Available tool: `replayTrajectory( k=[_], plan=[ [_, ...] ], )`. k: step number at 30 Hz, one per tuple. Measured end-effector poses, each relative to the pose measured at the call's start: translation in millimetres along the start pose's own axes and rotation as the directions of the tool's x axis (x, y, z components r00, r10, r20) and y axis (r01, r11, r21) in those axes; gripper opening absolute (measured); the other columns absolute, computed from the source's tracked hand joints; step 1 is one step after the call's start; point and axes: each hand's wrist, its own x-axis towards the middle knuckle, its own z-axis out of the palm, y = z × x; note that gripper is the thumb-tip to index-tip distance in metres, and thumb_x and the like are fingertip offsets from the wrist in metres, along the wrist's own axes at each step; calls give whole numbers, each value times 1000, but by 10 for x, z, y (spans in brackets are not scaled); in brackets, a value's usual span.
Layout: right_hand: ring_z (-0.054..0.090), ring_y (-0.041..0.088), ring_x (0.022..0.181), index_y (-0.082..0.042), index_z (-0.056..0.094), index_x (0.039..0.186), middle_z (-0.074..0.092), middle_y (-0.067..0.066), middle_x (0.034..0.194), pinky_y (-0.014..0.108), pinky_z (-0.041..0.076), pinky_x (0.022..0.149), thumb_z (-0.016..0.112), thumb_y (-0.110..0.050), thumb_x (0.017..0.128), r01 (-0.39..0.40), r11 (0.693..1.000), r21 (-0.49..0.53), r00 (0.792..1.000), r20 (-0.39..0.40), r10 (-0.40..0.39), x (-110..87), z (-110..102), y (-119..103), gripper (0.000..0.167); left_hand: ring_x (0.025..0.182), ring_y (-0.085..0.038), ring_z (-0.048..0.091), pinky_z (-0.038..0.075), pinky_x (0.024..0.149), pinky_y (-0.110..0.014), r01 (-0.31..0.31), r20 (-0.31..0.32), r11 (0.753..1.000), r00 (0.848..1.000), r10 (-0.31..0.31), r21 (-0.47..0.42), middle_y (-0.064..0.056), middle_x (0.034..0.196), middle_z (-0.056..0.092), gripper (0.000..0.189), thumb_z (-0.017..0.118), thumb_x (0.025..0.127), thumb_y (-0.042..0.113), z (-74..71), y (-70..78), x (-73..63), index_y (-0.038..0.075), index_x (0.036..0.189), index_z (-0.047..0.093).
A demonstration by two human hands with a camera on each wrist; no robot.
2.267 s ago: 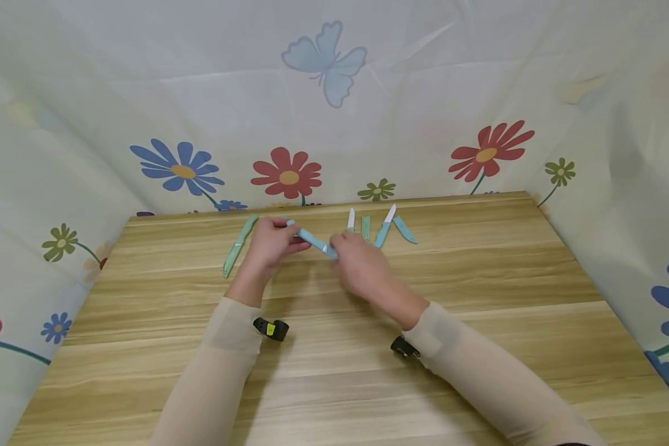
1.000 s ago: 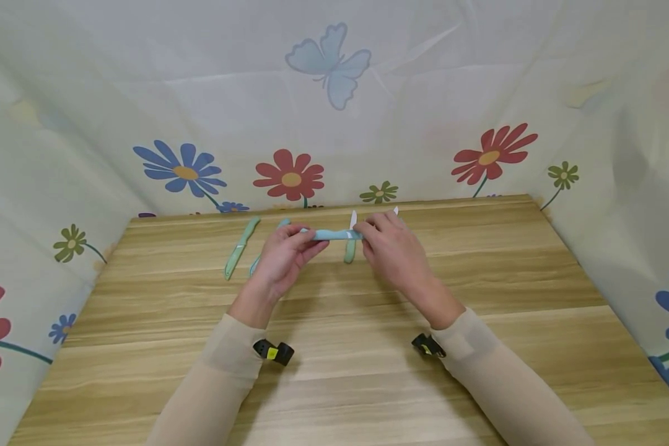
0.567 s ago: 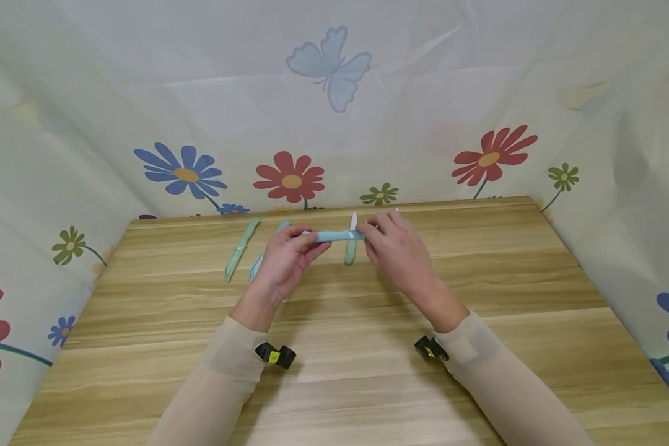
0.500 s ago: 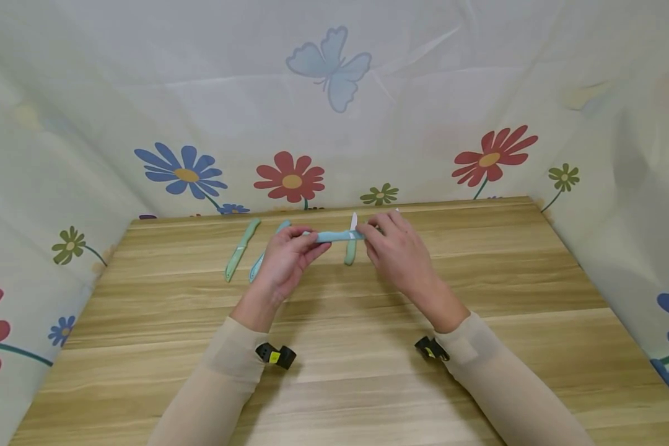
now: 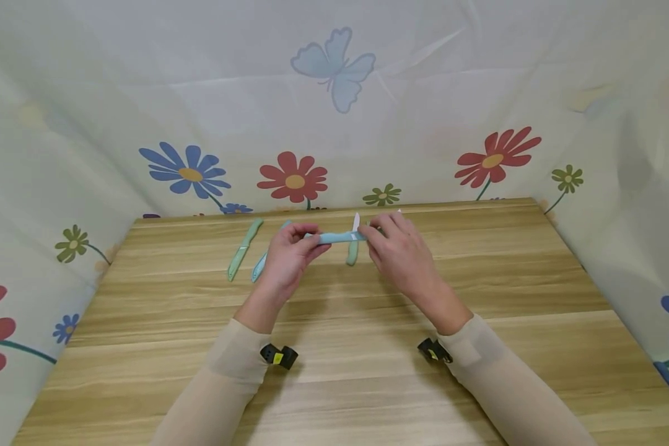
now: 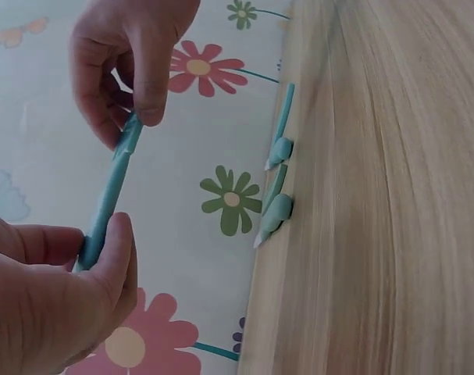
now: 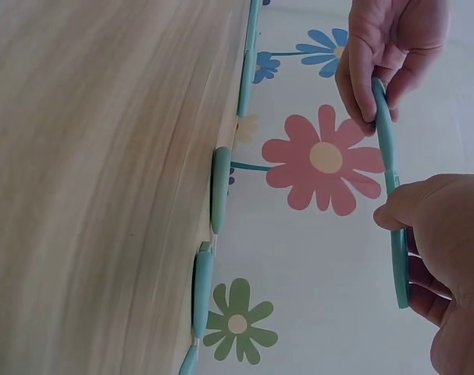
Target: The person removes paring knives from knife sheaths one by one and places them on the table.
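Both hands hold a light-blue paring knife level above the table's far part. My left hand pinches its handle end between thumb and fingers. At the other end, my right hand grips the blue sheath that covers the blade. A sheathed green knife lies at the left, beside a blue one partly hidden by my left hand. Behind the held knife lies a green knife with a bare white blade. My right hand mostly hides another bare-bladed knife; its blue handle shows in the left wrist view.
In the left wrist view, a green sheath and a blue sheath lie near the bare-bladed knives. The wooden table ends at a flower-printed curtain, which also hangs at both sides.
From a slanted pose 2.3 seconds ago, the held blue knife has come level, and my right hand has moved right and slightly up. Over the last second both hands stay almost still.
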Motion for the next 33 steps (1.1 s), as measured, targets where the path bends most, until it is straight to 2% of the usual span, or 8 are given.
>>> replayTrajectory(
  k=[5,9,13,15,20,24,27,33],
  plan=[
    [60,32,101,-3,78,115,69,12,107,41,55,86,76,-3,96,0,1000,-5,1000,9,0,-9,-7,13,19,106,-26,66,59,96,-33,-94,-26,968,994,103,233,-18,123,59,22,62,105,-4,17,-19,30,-8,127,60],
    [61,32,101,-4,78,115,69,12,106,41,56,86,76,-3,96,-3,1000,-9,1000,7,3,-1,-14,18,20,106,-27,65,59,94,-37,-183,-16,865,976,216,468,-13,121,65,22,65,105,2,29,-6,19,-2,127,66],
    [62,32,101,-5,78,115,70,12,107,41,56,84,74,-3,97,-7,1000,-10,1000,9,7,12,-17,21,19,110,-26,62,55,98,-44,-307,69,685,933,352,660,-8,121,67,26,68,104,7,33,12,-7,4,129,70],
    [62,32,100,-5,78,115,70,12,107,41,56,83,74,-3,97,-8,1000,-8,1000,8,8,18,-18,22,19,114,-26,62,54,101,-45,-376,138,565,898,418,735,-7,123,66,28,69,102,8,38,23,-19,5,131,70],
    [61,33,98,-3,78,115,71,13,107,41,55,83,76,-3,96,-17,1000,0,1000,6,17,29,-27,22,19,122,-31,60,53,103,-44,-496,330,220,788,519,840,-12,130,62,34,74,99,9,50,26,-31,3,132,69],
    [61,33,98,-3,78,115,71,14,107,41,55,83,76,-3,95,-22,1000,4,1000,11,22,34,-19,21,19,119,-34,59,53,104,-43,-540,449,11,710,542,842,-16,128,63,38,80,94,7,57,15,-41,-1,130,69],
    [61,32,98,-3,78,115,71,13,107,41,55,84,76,-4,96,-23,1000,6,1000,13,23,39,-10,18,19,118,-35,60,53,104,-42,-544,495,-78,683,538,835,-17,128,63,42,82,92,6,65,5,-51,-2,131,69],
    [61,31,98,-4,78,116,71,12,108,40,55,85,74,-4,97,-20,1000,0,1000,17,20,30,-15,6,20,118,-35,60,53,103,-42,-538,547,-185,656,521,822,-17,128,63,46,86,90,8,97,-33,-67,-2,132,69]
  ],
)
